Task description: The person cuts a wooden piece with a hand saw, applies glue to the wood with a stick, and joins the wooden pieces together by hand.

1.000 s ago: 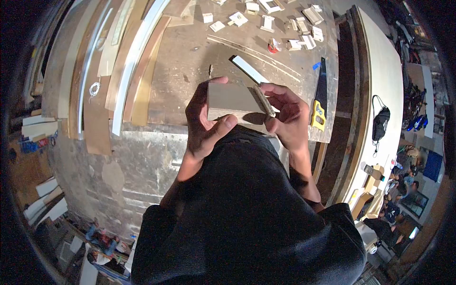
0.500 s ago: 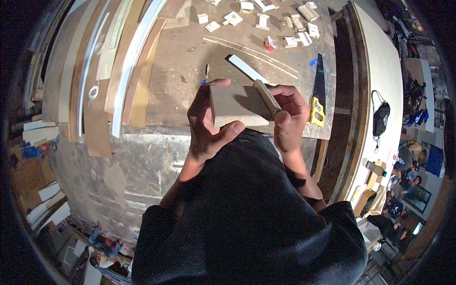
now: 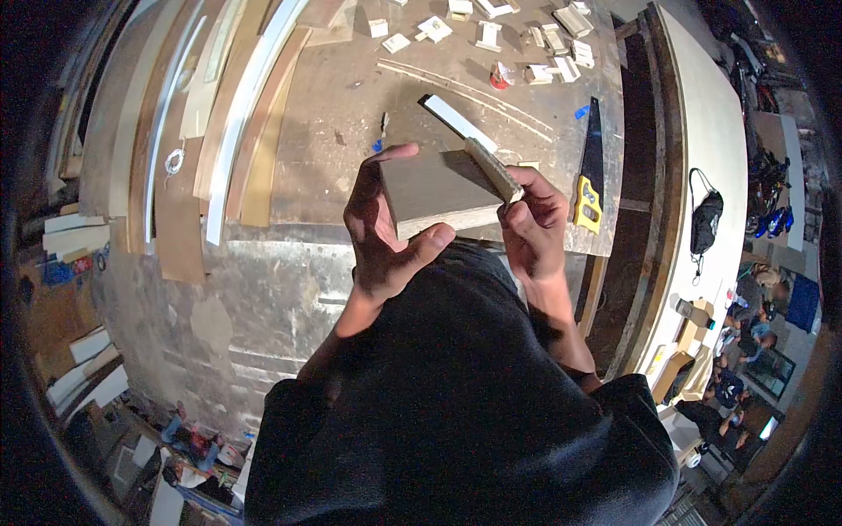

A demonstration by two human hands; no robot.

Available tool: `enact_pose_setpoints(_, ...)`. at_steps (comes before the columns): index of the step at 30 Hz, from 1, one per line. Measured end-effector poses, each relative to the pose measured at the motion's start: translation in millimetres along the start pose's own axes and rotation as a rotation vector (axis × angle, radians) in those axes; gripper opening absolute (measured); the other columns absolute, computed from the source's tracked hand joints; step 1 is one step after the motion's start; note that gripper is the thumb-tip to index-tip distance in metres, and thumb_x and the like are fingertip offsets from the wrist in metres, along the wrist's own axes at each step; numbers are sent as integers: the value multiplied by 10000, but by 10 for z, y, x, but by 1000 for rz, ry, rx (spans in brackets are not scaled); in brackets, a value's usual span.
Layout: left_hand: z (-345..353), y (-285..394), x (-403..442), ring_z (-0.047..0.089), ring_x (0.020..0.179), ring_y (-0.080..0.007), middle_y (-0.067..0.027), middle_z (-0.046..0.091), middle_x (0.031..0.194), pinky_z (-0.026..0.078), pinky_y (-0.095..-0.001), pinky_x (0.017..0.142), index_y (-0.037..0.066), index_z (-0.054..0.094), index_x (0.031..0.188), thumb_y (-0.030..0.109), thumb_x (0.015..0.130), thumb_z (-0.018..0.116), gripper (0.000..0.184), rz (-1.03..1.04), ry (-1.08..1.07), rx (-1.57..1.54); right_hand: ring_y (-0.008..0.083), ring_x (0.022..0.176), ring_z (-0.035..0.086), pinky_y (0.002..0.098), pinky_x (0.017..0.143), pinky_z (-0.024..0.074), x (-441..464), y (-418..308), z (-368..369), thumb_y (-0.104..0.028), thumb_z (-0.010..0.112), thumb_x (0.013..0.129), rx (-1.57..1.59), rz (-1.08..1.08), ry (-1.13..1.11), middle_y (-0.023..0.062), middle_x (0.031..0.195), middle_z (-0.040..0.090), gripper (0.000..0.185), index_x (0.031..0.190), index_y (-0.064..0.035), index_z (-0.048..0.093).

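Observation:
A flat wooden block (image 3: 434,193) is held up in front of me, pale along its near edge. My left hand (image 3: 375,250) grips its left side, with the thumb on the near edge and the fingers around the far side. In my right hand (image 3: 539,232), a short, narrow wood strip (image 3: 493,171) is pinched between thumb and fingers. That strip stands at an angle along the block's right edge; whether the two are joined I cannot tell. Just beyond lies a white strip (image 3: 458,121) on the wooden worktable (image 3: 324,167).
To the right lies a handsaw (image 3: 589,188) with a yellow handle. Several small wooden pieces (image 3: 488,35) and a red round item (image 3: 501,77) are farther back. Long boards (image 3: 263,167) line the left side. A pale bench (image 3: 702,131) carries a black pouch (image 3: 704,223).
The narrow strip has tilted and shifted slightly left against the block. My right-hand fingers have moved down toward its near end. The block has turned a little.

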State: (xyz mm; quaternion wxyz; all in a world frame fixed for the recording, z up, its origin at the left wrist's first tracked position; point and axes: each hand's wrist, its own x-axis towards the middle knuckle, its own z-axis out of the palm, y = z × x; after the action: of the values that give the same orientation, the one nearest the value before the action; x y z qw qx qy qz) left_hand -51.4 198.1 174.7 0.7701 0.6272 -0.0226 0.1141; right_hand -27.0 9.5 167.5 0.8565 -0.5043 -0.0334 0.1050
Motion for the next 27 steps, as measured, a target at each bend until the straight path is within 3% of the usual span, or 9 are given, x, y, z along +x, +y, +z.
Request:
enact_pose_setpoints(8,-8,35,-32,567,1113,-213,-144,533,1255,472,-361,962,-65,476,1339,332,748,850,805,-26,-29,23,219,1149,633,284,840,538,-44,-60,19,-219,847,809,17,-2,-12,184,1290,646,503,1181,36,625)
enact_pose_setpoints(11,-38,19,-37,576,1106,-215,-147,538,1255,482,-358,951,-64,483,1335,316,734,852,801,-36,-42,45,119,928,644,234,777,494,-34,-85,82,-362,874,778,-66,-24,21,73,1073,674,668,1217,53,590)
enact_pose_setpoints(14,-21,24,-36,587,1092,-213,-148,543,1249,492,-357,938,-60,494,1325,294,717,853,790,16,-51,24,129,954,643,250,826,493,-34,-54,2,-393,883,761,-74,-33,-4,65,1067,671,680,1193,43,591)
enact_pose_setpoints(16,15,68,-30,591,1071,-201,-125,578,1188,488,-353,927,-46,498,1331,361,704,851,827,70,-33,110,254,1258,581,356,1062,417,-32,-59,-39,-308,900,751,-1,-31,-88,162,1202,676,609,1153,43,606)
enact_pose_setpoints(17,25,86,-26,595,1049,-190,-102,612,1127,484,-348,916,-33,502,1337,428,691,849,866,121,-16,193,254,1258,581,356,1062,417,-36,-59,-23,-308,900,751,-1,-32,-89,162,1202,676,609,1153,43,606)
enact_pose_setpoints(19,23,109,-9,597,1038,-183,-98,610,1119,483,-349,917,-33,496,1335,416,679,860,874,198,-20,238,219,1186,616,331,1018,439,-49,-70,10,-375,916,720,9,-50,-71,134,1145,695,662,1137,29,599)
enact_pose_setpoints(21,34,194,-38,593,1077,-192,-130,560,1204,501,-335,914,-58,487,1313,205,679,874,788,106,-87,59,199,1135,630,318,993,446,-62,-45,-43,-396,915,716,16,-49,-94,121,1124,702,671,1132,23,597)
enact_pose_setpoints(25,31,290,-65,596,1077,-189,-124,564,1181,498,-333,916,-52,476,1318,192,676,880,797,78,-108,41,156,1012,655,288,929,460,-121,-13,-5,-449,917,697,53,-36,-72,95,1077,718,708,1125,10,591)
enact_pose_setpoints(27,25,286,-61,597,1081,-192,-126,564,1174,499,-332,917,-45,467,1325,184,672,881,806,162,-118,106,160,1025,655,292,929,464,-138,15,-63,-472,923,673,24,-30,-78,107,1085,716,743,1127,11,588)
